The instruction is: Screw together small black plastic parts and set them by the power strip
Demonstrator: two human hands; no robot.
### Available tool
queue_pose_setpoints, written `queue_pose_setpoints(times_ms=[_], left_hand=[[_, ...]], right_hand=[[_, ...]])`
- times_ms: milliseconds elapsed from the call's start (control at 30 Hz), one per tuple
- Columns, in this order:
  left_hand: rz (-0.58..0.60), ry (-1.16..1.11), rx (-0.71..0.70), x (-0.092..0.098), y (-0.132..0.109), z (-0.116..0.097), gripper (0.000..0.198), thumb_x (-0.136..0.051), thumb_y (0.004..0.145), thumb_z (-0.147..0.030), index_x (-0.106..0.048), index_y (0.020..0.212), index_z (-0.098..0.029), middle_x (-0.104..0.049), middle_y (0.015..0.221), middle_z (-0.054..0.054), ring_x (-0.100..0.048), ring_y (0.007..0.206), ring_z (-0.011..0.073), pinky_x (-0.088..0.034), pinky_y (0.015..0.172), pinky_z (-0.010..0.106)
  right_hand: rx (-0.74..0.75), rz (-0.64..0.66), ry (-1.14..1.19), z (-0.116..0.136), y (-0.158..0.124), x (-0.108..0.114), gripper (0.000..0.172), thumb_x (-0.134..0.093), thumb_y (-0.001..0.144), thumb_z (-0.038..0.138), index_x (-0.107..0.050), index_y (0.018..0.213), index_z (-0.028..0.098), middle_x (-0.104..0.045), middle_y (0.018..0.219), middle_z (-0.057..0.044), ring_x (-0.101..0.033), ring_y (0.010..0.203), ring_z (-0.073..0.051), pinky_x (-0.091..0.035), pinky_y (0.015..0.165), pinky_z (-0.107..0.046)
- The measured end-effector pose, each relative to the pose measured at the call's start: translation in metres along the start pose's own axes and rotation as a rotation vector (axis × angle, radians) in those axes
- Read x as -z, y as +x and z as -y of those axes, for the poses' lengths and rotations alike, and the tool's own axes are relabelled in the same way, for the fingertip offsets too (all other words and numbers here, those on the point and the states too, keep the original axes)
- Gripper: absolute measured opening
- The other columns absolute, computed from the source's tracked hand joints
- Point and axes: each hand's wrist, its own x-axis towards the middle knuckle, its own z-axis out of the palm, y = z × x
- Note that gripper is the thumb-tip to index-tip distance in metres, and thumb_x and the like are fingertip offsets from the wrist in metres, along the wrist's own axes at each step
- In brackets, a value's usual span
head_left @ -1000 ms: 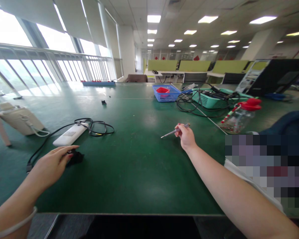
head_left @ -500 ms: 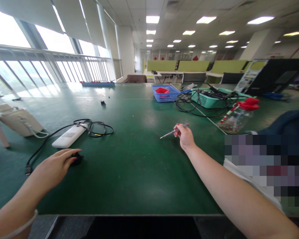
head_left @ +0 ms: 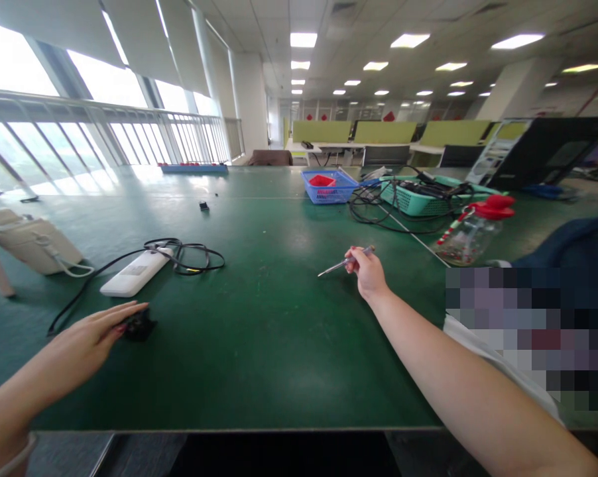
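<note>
My left hand [head_left: 87, 341] has its fingers stretched out and pressed side by side, with the thumb tucked at the edge of a small black object [head_left: 140, 326] on the green table [head_left: 259, 371]. The hand touches or nearly touches that object from its left side; its exact kind I cannot make out. On the right, my right hand [head_left: 366, 268] pinches a slim screwdriver [head_left: 335, 267] with a translucent handle, the metal tip pointing left and down just over the tabletop.
Beyond my left hand lie a white power bank [head_left: 137, 273] and a black cable [head_left: 194, 255]. A beige bottle [head_left: 35, 242] stands at far left. Farther back are a blue basket [head_left: 329, 192], a green basket [head_left: 418, 202] with cables, and a red-lidded bottle [head_left: 473, 232]. Clothing [head_left: 567, 245] shows at right.
My left hand has drawn back left and straightened its fingers. The black object has shifted slightly left and toward me. My right hand keeps the screwdriver in nearly the same place.
</note>
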Motion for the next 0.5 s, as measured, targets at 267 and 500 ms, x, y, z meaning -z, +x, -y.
queue_pose_setpoints(times_ms=[267,500], left_hand=[[0.047,0.159,0.120,-0.014,-0.001,0.013,0.062,-0.037,0.083,-0.043,-0.050,0.139,-0.019,-0.068,0.121,0.016,-0.067,0.104,0.0335,-0.052,0.089,0.047],[0.024,0.305,0.206,-0.013,0.001,-0.002,0.060,-0.033,0.087,-0.040,-0.049,0.139,-0.015,-0.072,0.101,0.020,-0.069,0.093,0.0347,-0.052,0.081,0.044]], right_hand=[[-0.003,0.002,0.002,0.001,0.000,-0.001,0.026,-0.068,0.072,0.041,-0.061,0.061,0.019,-0.050,0.044,0.004,-0.044,0.041,-0.008,-0.037,0.042,-0.022],[-0.008,0.007,0.008,0.002,-0.002,-0.001,0.026,-0.069,0.072,0.040,-0.061,0.061,0.018,-0.050,0.046,0.004,-0.045,0.042,-0.008,-0.037,0.043,-0.021]])
